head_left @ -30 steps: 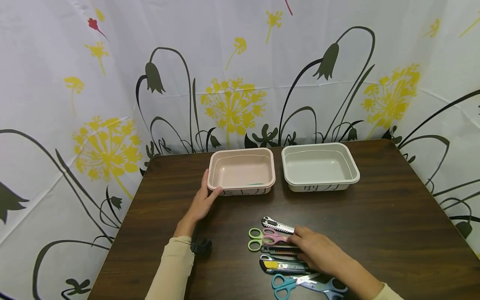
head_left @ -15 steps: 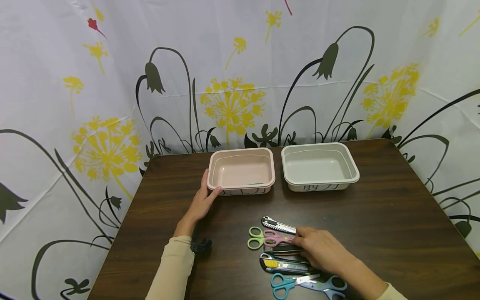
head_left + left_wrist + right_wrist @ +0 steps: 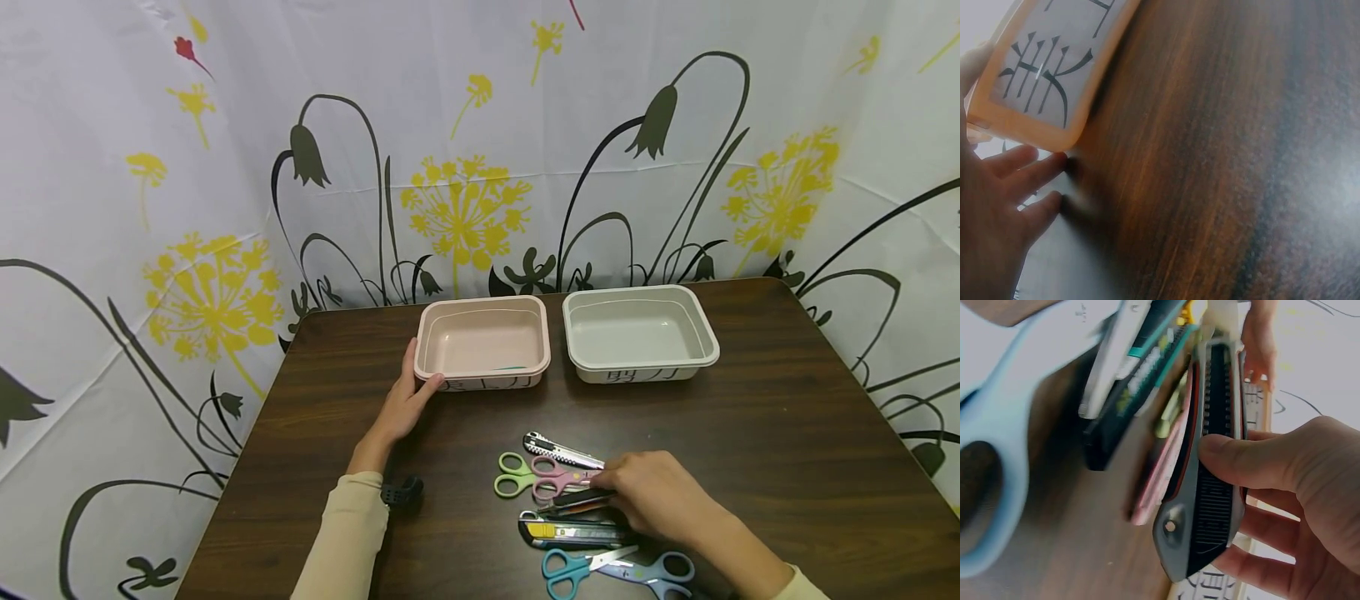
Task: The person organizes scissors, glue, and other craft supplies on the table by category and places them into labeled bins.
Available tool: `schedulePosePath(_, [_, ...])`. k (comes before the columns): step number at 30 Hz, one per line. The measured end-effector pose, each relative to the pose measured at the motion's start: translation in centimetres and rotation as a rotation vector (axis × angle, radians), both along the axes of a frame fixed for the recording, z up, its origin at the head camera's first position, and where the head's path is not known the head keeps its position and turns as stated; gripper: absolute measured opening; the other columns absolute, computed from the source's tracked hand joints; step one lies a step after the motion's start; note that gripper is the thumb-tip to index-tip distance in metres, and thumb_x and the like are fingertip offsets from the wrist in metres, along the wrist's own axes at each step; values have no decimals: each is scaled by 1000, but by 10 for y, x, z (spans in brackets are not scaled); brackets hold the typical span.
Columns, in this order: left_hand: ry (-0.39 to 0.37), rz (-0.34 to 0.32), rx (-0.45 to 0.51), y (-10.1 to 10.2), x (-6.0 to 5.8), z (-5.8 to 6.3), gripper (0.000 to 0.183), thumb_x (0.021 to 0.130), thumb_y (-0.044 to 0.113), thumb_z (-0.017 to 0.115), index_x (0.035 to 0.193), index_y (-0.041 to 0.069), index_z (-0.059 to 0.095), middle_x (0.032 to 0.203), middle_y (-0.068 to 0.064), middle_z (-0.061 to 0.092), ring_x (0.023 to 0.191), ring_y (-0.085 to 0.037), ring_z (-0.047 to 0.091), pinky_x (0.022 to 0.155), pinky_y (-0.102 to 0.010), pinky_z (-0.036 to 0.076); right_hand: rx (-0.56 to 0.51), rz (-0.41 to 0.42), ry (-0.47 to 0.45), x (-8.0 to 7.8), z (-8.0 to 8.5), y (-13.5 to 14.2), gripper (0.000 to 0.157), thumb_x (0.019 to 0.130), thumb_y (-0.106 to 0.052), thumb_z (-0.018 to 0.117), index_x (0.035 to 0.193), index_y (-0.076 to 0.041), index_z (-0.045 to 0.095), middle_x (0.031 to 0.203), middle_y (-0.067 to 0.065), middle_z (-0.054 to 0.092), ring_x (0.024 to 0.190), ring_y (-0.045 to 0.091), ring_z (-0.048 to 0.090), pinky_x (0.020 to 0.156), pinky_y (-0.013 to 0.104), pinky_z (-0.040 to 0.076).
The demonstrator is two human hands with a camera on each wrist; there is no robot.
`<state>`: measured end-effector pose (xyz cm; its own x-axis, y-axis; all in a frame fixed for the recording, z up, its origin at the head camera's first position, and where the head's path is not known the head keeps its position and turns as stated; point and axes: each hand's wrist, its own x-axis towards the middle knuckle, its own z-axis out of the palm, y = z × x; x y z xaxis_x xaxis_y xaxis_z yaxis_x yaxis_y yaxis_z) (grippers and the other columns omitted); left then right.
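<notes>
In the head view, my left hand (image 3: 401, 404) rests against the front left corner of a pink plastic bin (image 3: 480, 337), thumb at the front, straight fingers along the side. My right hand (image 3: 663, 496) pinches a black and grey utility knife with red trim (image 3: 1213, 506) between thumb and fingers. It tilts over the row of tools, its far end by the pink scissors (image 3: 551, 479). Green-handled scissors (image 3: 510, 485) and a silver patterned utility knife (image 3: 558, 450) lie just behind. In front lies a black and yellow utility knife (image 3: 573, 532).
Teal scissors (image 3: 573, 571) and light blue scissors (image 3: 656, 573) lie nearest me. A white bin (image 3: 637, 333) with a lettered front stands right of the pink one. A teal sliver (image 3: 512, 367) shows inside the pink bin. A patterned curtain (image 3: 465, 125) hangs behind the dark wooden table (image 3: 787, 417).
My right hand has shifted slightly right and raised the black and grey utility knife out of the row, tilting it. The pink scissors have shifted a little right. The left hand stays put.
</notes>
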<state>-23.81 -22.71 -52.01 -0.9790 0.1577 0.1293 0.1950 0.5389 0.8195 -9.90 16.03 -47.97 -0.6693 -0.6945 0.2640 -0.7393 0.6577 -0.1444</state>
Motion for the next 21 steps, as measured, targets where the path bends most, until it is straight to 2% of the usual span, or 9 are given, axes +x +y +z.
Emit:
schedulePosePath(6, [-5, 9, -2, 0, 0, 1, 81, 95, 41, 57, 154, 32, 2, 154, -16, 27, 135, -35, 36, 107, -56, 26, -33, 18, -25, -6, 7, -2, 27, 70, -13, 79, 92, -27, 74, 79, -19, 64, 68, 2, 60, 54, 27, 47])
schedulePosePath(10, [-6, 7, -3, 0, -1, 0, 81, 95, 40, 57, 154, 32, 2, 154, -15, 27, 135, -35, 36, 107, -56, 26, -36, -7, -47, -13, 10, -3, 26, 72, -14, 79, 94, -26, 74, 84, -18, 66, 71, 0, 61, 57, 27, 49])
schedulePosePath(15, [-8, -6, 19, -1, -2, 0, 82, 95, 36, 58, 154, 28, 1, 154, -18, 25, 135, -37, 34, 108, -58, 24, -33, -32, -5, -26, 14, -6, 25, 74, -14, 77, 95, -26, 73, 84, -16, 66, 73, 2, 62, 58, 30, 50])
schedulePosePath(18, [-17, -14, 27, 0, 1, 6, 82, 95, 31, 59, 155, 21, 2, 153, -21, 25, 135, -39, 34, 107, -58, 24, -39, -41, 31, -34, 17, -8, 25, 75, -14, 75, 98, -24, 74, 84, -14, 66, 73, 5, 62, 56, 29, 48])
schedulePosePath(21, [-27, -22, 30, 5, 7, 20, 82, 95, 27, 59, 155, 16, 4, 152, -24, 26, 134, -40, 34, 107, -58, 25, -42, -63, 62, -41, 20, -13, 23, 77, -16, 75, 99, -24, 74, 82, -13, 64, 72, 6, 61, 54, 28, 47])
